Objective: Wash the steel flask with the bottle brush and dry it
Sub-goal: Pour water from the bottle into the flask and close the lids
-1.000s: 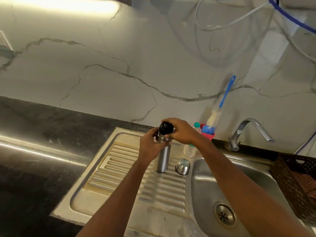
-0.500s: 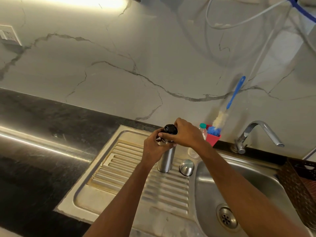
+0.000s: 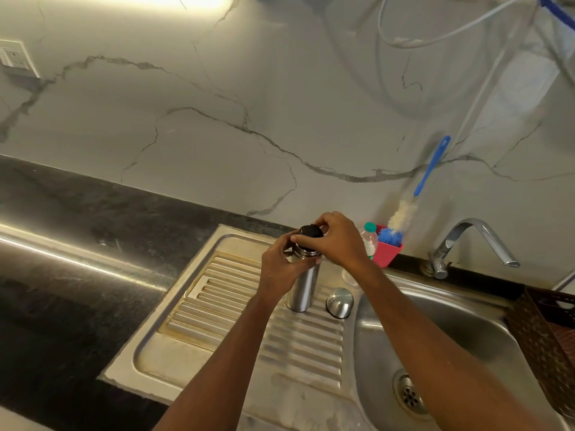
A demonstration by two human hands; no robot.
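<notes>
White marble-look wall panel [image 3: 217, 135] with grey veins runs across the back. Black stone countertop [image 3: 77, 244] takes the left side. Stainless steel sink unit: ribbed drainboard [image 3: 217, 306] on the left, round basin [image 3: 451, 337] on the right. Brown woven plastic basket [image 3: 541, 331] sits at the basin's right edge, cut off by the frame. Curved chrome tap [image 3: 466, 241] stands behind the basin, spout pointing right.

Long bottle brush with a blue handle and white-and-blue bristles [image 3: 431, 169] stands bristles-down in a small red plastic tub [image 3: 389, 251], handle leaning on the wall. Untouched, well apart from both hands.

Cylindrical brushed-steel flask [image 3: 303, 287] stands upright on the drainboard near the basin edge. Left hand [image 3: 280, 269] is wrapped round its upper body, just under the neck. Right hand [image 3: 339, 241] comes over the top, fingers and thumb curled round the round black stopper [image 3: 310, 231] seated on the flask mouth.

Clear plastic bottle with a green cap [image 3: 369, 241] is beside the red tub, mostly hidden behind the right wrist. Small domed steel cup-lid [image 3: 339, 301] sits mouth-down on the drainboard, just right of the flask base, not touching it.
</notes>
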